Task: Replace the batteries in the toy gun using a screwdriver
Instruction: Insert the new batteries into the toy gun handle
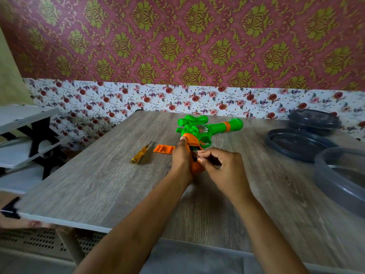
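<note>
Wood-grain table point(98, 184), floral wall point(177, 46) behind. Mid-table: toy gun point(207, 128). L hand point(180, 155) grips its orange handle. R hand point(221, 163) pinches battery point(195, 155) at open compartment. Orange cover point(164, 149) and screwdriver point(141, 153) lie just left of gun.

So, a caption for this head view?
Left hand holds the toy gun, right hand works at its open handle; screwdriver and cover lie aside.
</note>
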A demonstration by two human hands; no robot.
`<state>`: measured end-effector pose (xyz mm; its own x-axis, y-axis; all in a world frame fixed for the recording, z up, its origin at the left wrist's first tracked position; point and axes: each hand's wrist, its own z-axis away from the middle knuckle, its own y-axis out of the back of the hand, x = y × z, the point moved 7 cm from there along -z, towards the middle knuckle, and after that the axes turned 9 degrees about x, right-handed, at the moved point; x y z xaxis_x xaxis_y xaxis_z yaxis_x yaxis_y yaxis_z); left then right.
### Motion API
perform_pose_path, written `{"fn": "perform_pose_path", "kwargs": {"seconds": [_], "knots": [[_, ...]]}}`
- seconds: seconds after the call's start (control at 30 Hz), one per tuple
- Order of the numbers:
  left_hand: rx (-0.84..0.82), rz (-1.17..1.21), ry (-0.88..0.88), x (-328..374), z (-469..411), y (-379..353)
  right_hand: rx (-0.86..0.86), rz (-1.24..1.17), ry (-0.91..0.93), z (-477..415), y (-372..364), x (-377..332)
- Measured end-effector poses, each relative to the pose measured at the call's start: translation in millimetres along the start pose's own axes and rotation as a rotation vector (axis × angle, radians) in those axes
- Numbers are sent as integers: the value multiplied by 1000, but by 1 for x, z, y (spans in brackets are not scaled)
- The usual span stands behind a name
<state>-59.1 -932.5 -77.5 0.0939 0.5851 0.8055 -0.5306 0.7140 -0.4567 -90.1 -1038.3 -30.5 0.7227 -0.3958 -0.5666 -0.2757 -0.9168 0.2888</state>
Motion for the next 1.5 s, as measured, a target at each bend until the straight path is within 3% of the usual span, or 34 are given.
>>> {"fn": "perform_pose_path", "kwargs": {"seconds": [0.33,0.63,0.87,0.97,1.17,1.37,1.5], "knots": [[-15,16,27,3,4,-3,-134,168,-179,-25,-7,10],[-4,6,17,-2,-6,1,-278,-18,-804,-15,-28,54],[8,0,-18,-3,-14,4,-196,-80,-894,2,-26,63],[-28,-3,-47,-3,-9,2,-209,-290,-1002,18,-32,61],[13,-169,-218,1,-15,2,-336,-695,-1108,18,-40,51],[60,-354,-377,9,-18,4,-330,-712,-1142,21,-39,56],[59,-657,-625,27,-20,4,-284,-727,-1155,22,-39,62]]}}
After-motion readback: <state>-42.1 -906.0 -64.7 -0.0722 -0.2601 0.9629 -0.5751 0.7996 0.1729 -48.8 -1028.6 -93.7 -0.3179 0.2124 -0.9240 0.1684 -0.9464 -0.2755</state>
